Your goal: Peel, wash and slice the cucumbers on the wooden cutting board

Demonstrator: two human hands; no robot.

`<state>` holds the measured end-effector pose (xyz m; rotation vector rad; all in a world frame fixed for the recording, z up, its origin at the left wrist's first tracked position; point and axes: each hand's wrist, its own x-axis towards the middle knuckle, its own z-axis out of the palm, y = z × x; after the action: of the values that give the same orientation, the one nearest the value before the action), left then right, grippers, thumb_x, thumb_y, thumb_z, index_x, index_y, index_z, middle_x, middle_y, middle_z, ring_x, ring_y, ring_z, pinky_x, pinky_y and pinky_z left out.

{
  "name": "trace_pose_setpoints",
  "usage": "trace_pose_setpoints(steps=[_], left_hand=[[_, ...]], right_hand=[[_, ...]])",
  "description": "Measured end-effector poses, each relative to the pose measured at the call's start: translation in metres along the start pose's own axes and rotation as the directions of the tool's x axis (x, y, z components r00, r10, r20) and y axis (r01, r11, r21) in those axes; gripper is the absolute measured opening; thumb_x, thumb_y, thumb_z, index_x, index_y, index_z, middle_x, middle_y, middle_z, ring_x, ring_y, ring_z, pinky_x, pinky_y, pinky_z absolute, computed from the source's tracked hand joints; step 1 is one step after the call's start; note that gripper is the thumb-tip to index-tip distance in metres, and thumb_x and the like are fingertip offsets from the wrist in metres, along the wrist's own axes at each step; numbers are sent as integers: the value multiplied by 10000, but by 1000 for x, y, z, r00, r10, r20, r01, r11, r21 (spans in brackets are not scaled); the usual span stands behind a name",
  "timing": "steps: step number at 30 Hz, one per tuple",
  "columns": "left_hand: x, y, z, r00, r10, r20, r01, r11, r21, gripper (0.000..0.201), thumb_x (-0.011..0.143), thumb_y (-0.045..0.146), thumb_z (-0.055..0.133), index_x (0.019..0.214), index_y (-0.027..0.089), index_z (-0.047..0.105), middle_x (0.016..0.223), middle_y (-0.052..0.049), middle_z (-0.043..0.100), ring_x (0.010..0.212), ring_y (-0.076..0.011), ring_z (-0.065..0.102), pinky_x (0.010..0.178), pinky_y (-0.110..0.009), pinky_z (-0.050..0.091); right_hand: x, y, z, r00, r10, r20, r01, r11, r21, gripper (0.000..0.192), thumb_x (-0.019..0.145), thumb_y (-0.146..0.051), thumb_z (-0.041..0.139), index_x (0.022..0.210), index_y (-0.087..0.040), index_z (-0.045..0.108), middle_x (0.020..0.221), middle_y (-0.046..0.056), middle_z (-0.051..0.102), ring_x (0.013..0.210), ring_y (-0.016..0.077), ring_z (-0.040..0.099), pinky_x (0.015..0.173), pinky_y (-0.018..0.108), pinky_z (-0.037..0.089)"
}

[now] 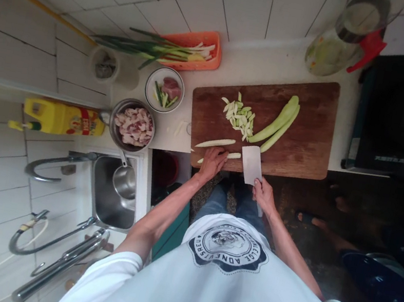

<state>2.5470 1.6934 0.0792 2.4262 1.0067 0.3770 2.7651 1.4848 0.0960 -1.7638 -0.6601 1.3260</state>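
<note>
In my right hand point(263, 194) is a cleaver point(252, 164), its blade over the near edge of a wooden cutting board point(307, 149). My left hand point(214, 161), fingers bent and closed, holds down a pale strip of peeled gourd point(234, 155) left of the blade. Another long strip point(215, 143) lies just beyond those fingers. Small slanted pieces point(242, 119) are heaped in the board's middle. To their right rest long pale green gourd lengths point(280, 120), side by side.
An orange basket point(215, 52) of scallions stands behind the board. Left are a plate point(149, 96) with meat, a pot of raw meat chunks point(134, 126), a yellow oil jug point(78, 121) and a sink point(103, 201). A glass jar point(324, 53) and black stove point(389, 132) are right. Another person's foot point(316, 222) shows.
</note>
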Motion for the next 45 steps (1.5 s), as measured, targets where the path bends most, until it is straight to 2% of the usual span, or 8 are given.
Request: trace_pose_setpoints(steps=[3,9,21,26,32,38,45], left_hand=[[0,0,10,998,59,-10,-59,998,-2,371,1142,399,491,1310,240,781,1261,-154,722,1177,-305,656,1023,-515,527],[4,-3,22,992,101,-74,-104,994,-31,333,1137,367,522,1261,234,801,1192,-139,722,1123,-286,646,981,-475,508],[4,-13,28,989,121,-86,-127,989,-72,352,1136,399,522,1250,222,803,1180,-139,705,1124,-294,614,983,-477,462],[6,-7,27,991,109,-77,-115,990,-76,382,1139,430,501,1237,219,804,1182,-146,699,1127,-300,613,985,-494,461],[14,2,33,982,160,-103,-171,979,-110,365,1135,436,517,1180,227,813,1121,-130,708,1079,-284,618,961,-476,475],[17,1,33,986,143,-89,-157,972,-176,394,1137,483,511,1164,218,802,1108,-130,698,1082,-280,625,991,-489,476],[16,2,33,987,144,-67,-152,978,-143,398,1144,474,488,1154,221,796,1120,-129,703,1093,-281,621,1005,-498,484]], right_hand=[[-4,8,14,997,83,0,-81,982,169,488,996,-745,543,932,-261,520,594,-77,458,456,119,439,433,237,419],[-4,20,30,995,90,-31,-78,959,274,495,963,-747,600,950,-257,530,600,-90,456,453,100,421,414,223,418],[1,37,38,996,75,-40,-58,939,338,478,968,-726,630,956,-256,544,601,-91,456,454,97,414,422,227,421],[2,36,41,997,71,-42,-53,940,337,486,972,-734,624,949,-257,538,594,-94,454,450,98,414,422,229,427],[5,37,41,997,56,-50,-38,951,308,489,976,-737,610,922,-258,525,589,-90,453,449,99,419,417,229,432],[6,40,40,997,70,-42,-53,945,323,482,972,-731,620,939,-261,518,585,-100,438,443,96,404,419,228,427],[8,41,42,997,70,-40,-53,944,327,484,972,-735,614,943,-261,518,585,-97,435,448,98,401,424,234,424]])
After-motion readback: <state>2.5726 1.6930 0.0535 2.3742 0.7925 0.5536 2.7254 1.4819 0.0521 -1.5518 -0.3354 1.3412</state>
